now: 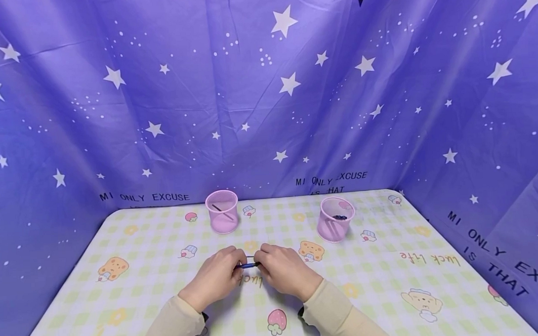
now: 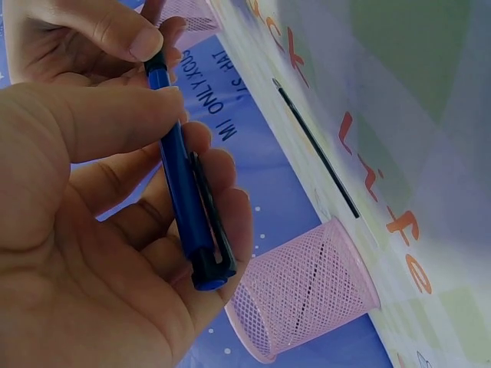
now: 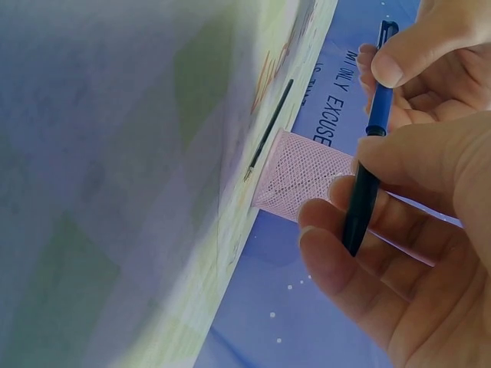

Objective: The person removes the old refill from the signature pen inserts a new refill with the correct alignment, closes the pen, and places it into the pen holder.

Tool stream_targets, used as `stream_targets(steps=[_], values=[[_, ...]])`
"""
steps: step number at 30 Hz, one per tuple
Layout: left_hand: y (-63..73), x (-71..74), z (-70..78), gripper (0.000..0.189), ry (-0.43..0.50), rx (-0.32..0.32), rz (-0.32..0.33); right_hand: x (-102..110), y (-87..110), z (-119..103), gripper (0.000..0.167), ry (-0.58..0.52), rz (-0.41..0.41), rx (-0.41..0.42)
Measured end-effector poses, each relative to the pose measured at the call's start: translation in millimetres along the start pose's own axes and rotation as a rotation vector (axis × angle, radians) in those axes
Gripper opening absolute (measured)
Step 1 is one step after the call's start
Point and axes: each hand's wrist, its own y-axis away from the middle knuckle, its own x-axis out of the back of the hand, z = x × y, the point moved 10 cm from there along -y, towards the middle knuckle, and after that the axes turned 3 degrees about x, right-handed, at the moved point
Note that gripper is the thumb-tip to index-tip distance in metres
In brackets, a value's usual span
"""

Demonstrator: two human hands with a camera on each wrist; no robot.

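Out to the left of the left hand, a printed toast figure (image 1: 113,269) is showing on the checked tablecloth (image 1: 152,276). A beige sleeve (image 1: 172,319) is covering the forearm behind that hand. The left hand (image 1: 215,278) is grasping the blue barrel of a pen (image 2: 184,195), its thumb pressing along the top and its fingers curling round underneath; the pen's black clip (image 2: 212,215) and push-button end are lying in this hand's fingers. Beyond the left hand, well apart from it, a pink mesh cup (image 1: 222,224) is standing upright, and a thin dark stick is leaning inside it.

Between the two hands, the pen is spanning from one set of fingers to the other, held above the tablecloth. Just past the fingertips of both hands, a slim dark refill (image 2: 316,146) is lying on the cloth, apart from the pen.

The right hand (image 1: 288,271) is pinching the pen's black tapered front section (image 3: 362,211), its thumb resting close to where the black part is meeting the blue. Another beige sleeve (image 1: 340,309) is reaching back from this hand, and a strawberry print (image 1: 277,321) is showing on the near side, between the two forearms. Ahead and to the right of the right hand, a second pink mesh cup (image 1: 333,231) is standing upright, holding small dark pieces (image 1: 339,217) too small to make out. Behind both cups, a purple star-patterned curtain (image 1: 249,99) is hanging.
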Motion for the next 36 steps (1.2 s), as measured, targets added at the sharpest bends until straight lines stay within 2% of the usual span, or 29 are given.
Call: stream_targets(steps=[7,22,31,36], values=[[0.6,-0.1,1.0,0.019,0.001,-0.017,0.017,-1.4,0.2,0.3,0.006,-0.004,-0.009,-0.004],[0.1,-7.0,-0.1,0.005,-0.002,0.003,-0.044,-0.3,0.2,0.2,0.007,-0.001,0.004,-0.004],[-1.5,-8.1,0.3,0.015,0.017,-0.001,-0.049,-1.0,0.1,0.4,0.007,0.000,-0.001,-0.009],[-1.7,-7.3,1.4,0.014,0.007,-0.006,-0.047,-2.0,0.0,0.3,0.006,-0.004,-0.012,-0.009]])
